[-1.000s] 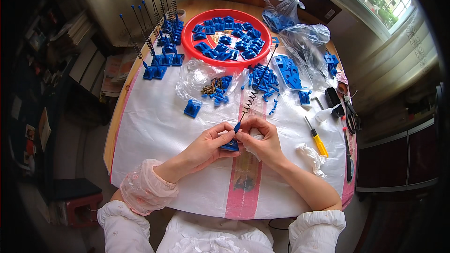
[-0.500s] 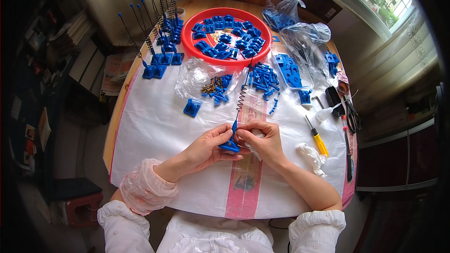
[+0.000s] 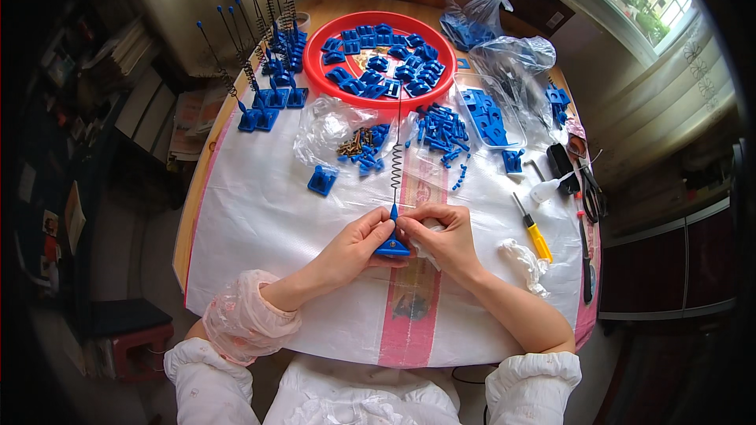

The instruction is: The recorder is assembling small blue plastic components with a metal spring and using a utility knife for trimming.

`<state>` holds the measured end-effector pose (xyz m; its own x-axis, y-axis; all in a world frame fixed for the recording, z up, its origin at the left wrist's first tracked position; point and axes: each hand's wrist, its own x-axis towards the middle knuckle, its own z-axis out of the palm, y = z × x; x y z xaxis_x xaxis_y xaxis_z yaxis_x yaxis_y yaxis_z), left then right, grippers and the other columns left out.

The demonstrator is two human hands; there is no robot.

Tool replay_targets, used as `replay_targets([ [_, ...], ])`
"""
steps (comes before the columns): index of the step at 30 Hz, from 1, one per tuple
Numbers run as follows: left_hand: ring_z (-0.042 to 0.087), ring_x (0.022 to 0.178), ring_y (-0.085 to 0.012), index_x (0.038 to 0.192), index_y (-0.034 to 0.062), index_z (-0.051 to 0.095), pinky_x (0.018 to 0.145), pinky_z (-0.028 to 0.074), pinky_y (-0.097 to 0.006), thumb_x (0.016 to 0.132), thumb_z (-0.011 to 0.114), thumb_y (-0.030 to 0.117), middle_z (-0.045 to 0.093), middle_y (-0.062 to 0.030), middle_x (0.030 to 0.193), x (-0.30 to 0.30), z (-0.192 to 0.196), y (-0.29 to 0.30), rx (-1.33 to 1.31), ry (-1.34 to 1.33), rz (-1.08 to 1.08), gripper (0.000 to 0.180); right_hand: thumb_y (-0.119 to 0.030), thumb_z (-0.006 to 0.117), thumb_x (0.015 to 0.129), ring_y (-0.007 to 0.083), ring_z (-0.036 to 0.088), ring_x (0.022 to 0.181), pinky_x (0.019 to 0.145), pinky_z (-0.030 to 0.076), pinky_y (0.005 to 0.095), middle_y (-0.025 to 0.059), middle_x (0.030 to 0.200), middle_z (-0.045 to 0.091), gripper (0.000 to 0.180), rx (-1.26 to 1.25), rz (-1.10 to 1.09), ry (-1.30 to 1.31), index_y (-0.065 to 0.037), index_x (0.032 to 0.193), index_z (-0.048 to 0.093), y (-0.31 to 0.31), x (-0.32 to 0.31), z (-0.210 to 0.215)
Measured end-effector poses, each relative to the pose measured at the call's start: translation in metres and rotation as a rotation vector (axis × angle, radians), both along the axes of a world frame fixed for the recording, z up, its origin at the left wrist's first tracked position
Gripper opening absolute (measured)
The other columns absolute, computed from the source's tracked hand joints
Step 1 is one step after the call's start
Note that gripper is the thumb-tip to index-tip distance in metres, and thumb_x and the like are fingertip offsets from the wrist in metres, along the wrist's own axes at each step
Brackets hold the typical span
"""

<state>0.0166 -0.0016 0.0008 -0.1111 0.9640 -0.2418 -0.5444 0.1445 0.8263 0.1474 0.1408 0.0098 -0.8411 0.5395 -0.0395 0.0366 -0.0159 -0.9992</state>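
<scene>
Pinching blue base (image 3: pixel 391 247) between left hand (image 3: pixel 358 242) and right hand (image 3: pixel 442 238), both clamped on it, low over tabletop (image 3: pixel 260 212) | spring rod (image 3: pixel 397 159) upright, wobbly | risk: rod tips or pops out | beyond: screw bag (image 3: pixel 346 138), red tray (image 3: pixel 315 71)

- Blue plastic base (image 3: pixel 392 247): a small, wedge-shaped piece, wide at the bottom and narrowing toward the top. It sits low over the white woven sheet near the table's near edge, about the middle from left to right, on the sheet's red stripe. Part of it is hidden by fingers on both sides.
- Spring rod (image 3: pixel 397 165): a thin rod rising from the top of the blue base and pointing toward the far side, nearly straight. A coiled metal spring wraps its lower middle part; the upper part is bare wire.
</scene>
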Motion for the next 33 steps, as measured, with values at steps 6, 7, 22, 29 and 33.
replay_targets([
  [6, 0.064, 0.106, -0.0149, 0.125, 0.0048, 0.049, 0.095, 0.056, -0.033, 0.109, 0.039, 0.023, 0.058, -0.0043, 0.111, 0.0016, -0.008, 0.0001, 0.052, 0.006, 0.022, 0.027, -0.007, 0.072, 0.088, 0.0055, 0.064, 0.066, 0.055, 0.051, 0.0193, 0.0052, 0.075, 0.072, 0.01, -0.008, -0.006, -0.007, 0.002, 0.088, 0.075, 0.0007, -0.0002, -0.0016],
  [7, 0.064, 0.107, -0.015, 0.125, 0.0047, 0.049, 0.095, 0.056, -0.033, 0.109, 0.039, 0.023, 0.058, -0.0044, 0.112, 0.0016, -0.0077, 0.0, 0.05, 0.004, 0.019, 0.026, -0.007, 0.072, 0.088, 0.0056, 0.064, 0.066, 0.056, 0.051, 0.0193, 0.0053, 0.075, 0.072, 0.01, -0.011, -0.004, -0.009, 0.002, 0.088, 0.075, 0.0008, -0.0002, -0.0016],
  [22, 0.063, 0.108, -0.0138, 0.124, 0.0027, 0.049, 0.097, 0.055, -0.031, 0.108, 0.04, 0.022, 0.057, -0.005, 0.114, 0.001, -0.0045, -0.0009, 0.052, 0.029, 0.008, 0.026, -0.007, 0.072, 0.088, 0.0054, 0.063, 0.065, 0.055, 0.05, 0.0193, 0.0044, 0.074, 0.071, 0.01, -0.04, 0.001, 0.002, 0.003, 0.088, 0.075, 0.001, -0.0005, 0.0001],
  [29, 0.063, 0.109, -0.0134, 0.127, 0.0033, 0.049, 0.096, 0.055, -0.03, 0.108, 0.041, 0.021, 0.058, -0.0046, 0.117, 0.0014, -0.0076, -0.0001, 0.057, 0.01, 0.019, 0.027, -0.007, 0.072, 0.088, 0.0056, 0.063, 0.065, 0.054, 0.05, 0.0194, 0.0044, 0.074, 0.071, 0.01, -0.003, 0.003, 0.007, 0.002, 0.087, 0.075, 0.0014, -0.0001, -0.0029],
  [33, 0.062, 0.11, -0.0135, 0.128, 0.0041, 0.049, 0.098, 0.054, -0.031, 0.108, 0.042, 0.021, 0.058, -0.004, 0.117, 0.0006, -0.0018, -0.0005, 0.029, 0.021, 0.001, 0.027, -0.006, 0.071, 0.088, 0.0056, 0.063, 0.067, 0.056, 0.05, 0.0195, 0.0039, 0.076, 0.07, 0.009, 0.014, -0.013, -0.007, 0.003, 0.086, 0.074, -0.0002, -0.0004, -0.0008],
])
